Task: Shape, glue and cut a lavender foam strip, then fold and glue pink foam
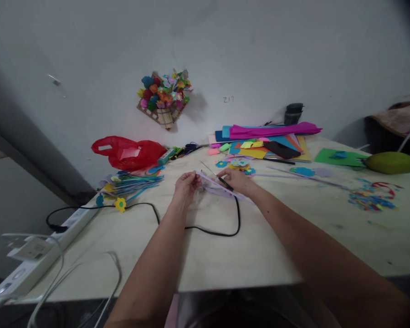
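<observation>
Nearest, L side: white pwr strip (78, 216) along table (212, 259) edge, w/ a white adapter (32, 249) & pale cables (115, 262) trailing off the front. Blk cord (222, 235) loops across mid-table, passing under L forearm.

Just beyond: both hands, close tog. L hand (188, 186) has fingertips pinched on the upper end of a lilac strip (207, 177), which slants down to the R, approx. mid-table, above the surface. R hand (236, 180) is closed round a dark-handled tool (225, 183), its thin blade pointing up-L; exact type unclear.

Either side: L, a bundle of stems (140, 184) w/ yellow flower (120, 205) at the near end; R, multicol. scraps (372, 200) in a loose heap.

Farther: red bag (136, 154) back L; green sheet (338, 157) w/ green pouch (391, 162) beside it, R; magenta roll (273, 131) atop stacked col. sheets, dark cup (294, 116) behind.

Farthest: flower bouquet (166, 93) on wall, "Z17" written R of it.
</observation>
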A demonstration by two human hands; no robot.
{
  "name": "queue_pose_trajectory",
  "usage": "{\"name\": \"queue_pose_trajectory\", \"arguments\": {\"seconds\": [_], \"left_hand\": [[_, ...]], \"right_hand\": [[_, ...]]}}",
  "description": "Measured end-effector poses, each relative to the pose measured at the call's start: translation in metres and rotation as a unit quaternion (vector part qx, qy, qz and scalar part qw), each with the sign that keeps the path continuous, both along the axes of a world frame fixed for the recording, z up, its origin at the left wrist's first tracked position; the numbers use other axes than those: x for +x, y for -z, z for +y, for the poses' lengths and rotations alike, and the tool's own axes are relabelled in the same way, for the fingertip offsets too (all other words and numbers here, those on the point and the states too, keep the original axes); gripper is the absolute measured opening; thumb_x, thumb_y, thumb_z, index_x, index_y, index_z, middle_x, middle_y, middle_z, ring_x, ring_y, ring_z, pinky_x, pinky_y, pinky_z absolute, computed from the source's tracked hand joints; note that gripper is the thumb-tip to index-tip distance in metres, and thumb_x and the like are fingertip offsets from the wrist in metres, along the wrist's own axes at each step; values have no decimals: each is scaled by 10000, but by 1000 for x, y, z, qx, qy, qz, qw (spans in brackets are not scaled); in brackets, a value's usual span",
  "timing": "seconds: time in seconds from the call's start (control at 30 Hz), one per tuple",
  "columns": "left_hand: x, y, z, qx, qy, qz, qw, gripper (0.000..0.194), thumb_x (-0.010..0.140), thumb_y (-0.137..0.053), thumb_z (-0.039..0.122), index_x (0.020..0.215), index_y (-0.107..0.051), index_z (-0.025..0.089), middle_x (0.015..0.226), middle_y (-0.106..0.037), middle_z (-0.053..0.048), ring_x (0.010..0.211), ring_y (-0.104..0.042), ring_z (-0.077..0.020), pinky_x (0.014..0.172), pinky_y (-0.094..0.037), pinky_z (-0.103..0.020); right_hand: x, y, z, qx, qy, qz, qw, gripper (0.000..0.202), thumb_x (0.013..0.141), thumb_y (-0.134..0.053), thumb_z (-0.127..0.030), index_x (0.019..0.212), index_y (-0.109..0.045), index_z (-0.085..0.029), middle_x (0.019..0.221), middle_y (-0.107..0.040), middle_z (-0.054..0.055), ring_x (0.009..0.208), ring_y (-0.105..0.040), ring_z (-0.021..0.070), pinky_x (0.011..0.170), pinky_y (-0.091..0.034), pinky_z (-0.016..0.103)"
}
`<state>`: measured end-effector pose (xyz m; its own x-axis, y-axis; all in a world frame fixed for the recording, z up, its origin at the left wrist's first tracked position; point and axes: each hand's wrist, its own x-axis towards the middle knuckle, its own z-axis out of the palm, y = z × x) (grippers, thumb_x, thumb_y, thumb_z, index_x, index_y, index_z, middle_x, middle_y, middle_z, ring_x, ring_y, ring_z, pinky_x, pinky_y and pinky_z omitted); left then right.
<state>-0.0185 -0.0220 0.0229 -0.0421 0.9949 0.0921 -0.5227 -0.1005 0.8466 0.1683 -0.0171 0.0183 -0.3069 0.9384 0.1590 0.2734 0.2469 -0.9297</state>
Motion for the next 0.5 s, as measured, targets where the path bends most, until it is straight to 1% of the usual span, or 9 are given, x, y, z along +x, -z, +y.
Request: {"name": "queue_pose_trajectory", "arguments": {"seconds": [0.07, 0.13, 0.17, 0.23, 0.3, 0.33, 0.4, 0.5], "left_hand": [[-1, -1, 0, -11, -22, -3, 1000, 95, 657, -654, 128, 661, -560, 118, 578, -598, 2, 472, -543, -68, 472, -456, -185], [-3, -2, 1, -21, -40, -4, 999, 93, 661, -654, 132, 666, -562, 120, 592, -598, 8, 466, -538, -60, 463, -454, -179], [-3, -2, 1, -24, -45, -4, 999, 96, 660, -658, 138, 670, -563, 122, 605, -601, 9, 469, -538, -58, 461, -454, -176], [-4, -1, 2, -24, -46, -4, 999, 109, 653, -671, 153, 674, -566, 126, 629, -606, 9, 479, -542, -55, 461, -454, -172], [-4, 0, 2, -22, -46, -2, 999, 119, 646, -681, 163, 672, -570, 126, 637, -608, 7, 482, -543, -54, 458, -453, -170], [-4, 0, 2, -23, -47, 0, 999, 122, 643, -684, 167, 669, -573, 125, 633, -607, 6, 479, -542, -54, 456, -453, -170], [-4, 0, 2, -23, -49, 2, 999, 126, 637, -689, 171, 668, -577, 121, 627, -604, 6, 473, -539, -54, 451, -453, -172], [-4, 0, 3, -14, -47, 4, 999, 138, 627, -696, 179, 672, -581, 117, 635, -606, 6, 472, -538, -53, 446, -453, -173]], "right_hand": [[7, 1, 6, 28, 37, -40, 998, 338, 661, -661, -379, 902, -622, -145, 484, -546, -27, 391, -478, 99, 392, -362, 207], [15, 0, 10, 70, 94, -127, 985, 339, 655, -662, -428, 877, -654, -172, 602, -618, 16, 501, -552, 133, 461, -401, 227], [19, -2, 11, 97, 128, -189, 969, 337, 650, -665, -443, 876, -669, -193, 682, -648, 32, 590, -586, 155, 510, -414, 235], [27, -7, 10, 138, 175, -322, 920, 319, 663, -655, -451, 895, -687, -235, 833, -676, 49, 771, -607, 198, 602, -419, 250], [31, -12, 7, 146, 178, -427, 875, 307, 709, -613, -434, 946, -686, -253, 925, -675, 64, 868, -596, 224, 650, -411, 264], [33, -15, 5, 139, 168, -465, 858, 305, 732, -590, -419, 973, -681, -255, 948, -671, 72, 884, -593, 230, 660, -410, 270], [34, -18, 4, 124, 141, -516, 836, 293, 764, -556, -372, 1001, -674, -247, 970, -664, 89, 895, -592, 233, 675, -412, 279], [35, -17, 5, 105, 108, -553, 820, 255, 774, -538, -304, 948, -692, -198, 966, -653, 125, 886, -595, 242, 680, -418, 292]]}}
